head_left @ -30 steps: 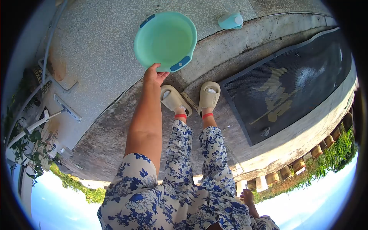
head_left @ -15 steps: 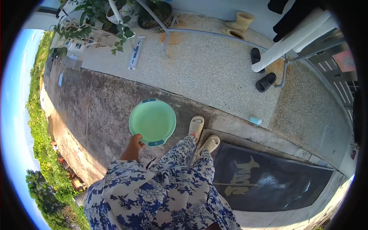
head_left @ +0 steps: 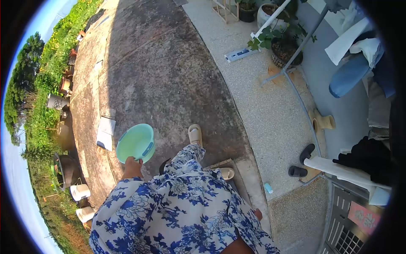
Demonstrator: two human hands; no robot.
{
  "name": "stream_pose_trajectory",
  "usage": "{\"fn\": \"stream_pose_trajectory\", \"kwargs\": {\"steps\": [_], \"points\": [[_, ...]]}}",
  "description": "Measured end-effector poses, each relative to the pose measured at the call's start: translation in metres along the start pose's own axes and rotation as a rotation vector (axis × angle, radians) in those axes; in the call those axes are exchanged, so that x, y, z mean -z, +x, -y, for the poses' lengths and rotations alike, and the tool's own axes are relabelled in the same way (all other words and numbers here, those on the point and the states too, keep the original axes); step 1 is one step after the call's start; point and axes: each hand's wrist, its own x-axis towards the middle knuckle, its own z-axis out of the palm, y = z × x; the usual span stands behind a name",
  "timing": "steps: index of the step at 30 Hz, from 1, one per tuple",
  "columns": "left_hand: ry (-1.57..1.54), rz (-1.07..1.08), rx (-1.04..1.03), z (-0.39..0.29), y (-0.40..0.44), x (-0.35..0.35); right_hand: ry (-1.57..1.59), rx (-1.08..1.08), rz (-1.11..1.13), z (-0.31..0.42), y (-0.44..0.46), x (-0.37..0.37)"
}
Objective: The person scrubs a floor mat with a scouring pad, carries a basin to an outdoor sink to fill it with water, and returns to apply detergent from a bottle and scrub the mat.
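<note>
A light green plastic basin (head_left: pixel 132 142) with darker teal handle grips hangs at my left side, tilted, and nothing solid shows in it. My left hand (head_left: pixel 134 162) is closed around its near rim. Low on the right, a small bit of my right hand (head_left: pixel 258 214) shows past the blue floral shirt (head_left: pixel 182 207); its fingers cannot be made out. One cream slipper (head_left: pixel 195 134) is forward on the dark concrete, and the other slipper (head_left: pixel 227 172) is behind it, partly covered by my clothes.
Along the right runs a speckled ledge (head_left: pixel 253 110) with a metal rack (head_left: pixel 304 106), potted plants (head_left: pixel 287 51), a flat mop (head_left: pixel 241 55), dark slippers (head_left: pixel 298 171) and beige boots (head_left: pixel 325 122). Leftward lie a white panel (head_left: pixel 105 132), buckets (head_left: pixel 79 192) and greenery (head_left: pixel 38 144).
My view has turned left along the concrete, and the doormat has left the frame. The basin, still in my left hand, is now more tilted. My feet are farther apart.
</note>
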Motion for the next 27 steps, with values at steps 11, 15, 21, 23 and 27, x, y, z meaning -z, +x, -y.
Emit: {"fn": "stream_pose_trajectory", "kwargs": {"steps": [11,15,21,23,27], "points": [[0.069,-0.080,0.063,0.009,0.150,0.011,-0.414,0.320,0.088,0.173,-0.092,-0.235],[-0.215,-0.119,0.158,-0.107,0.223,-0.025,-0.627,0.327,0.085,0.180,-0.121,-0.293],[-1.131,-0.296,0.553,-0.277,0.356,-0.088,-0.868,0.283,0.097,0.208,-0.126,-0.377],[-1.141,-0.236,0.560,-0.292,0.389,-0.106,-0.949,0.269,0.108,0.235,-0.117,-0.409],[-1.065,-0.071,0.404,-0.291,0.412,-0.119,-1.134,0.312,0.150,0.321,-0.080,-0.492]]}}
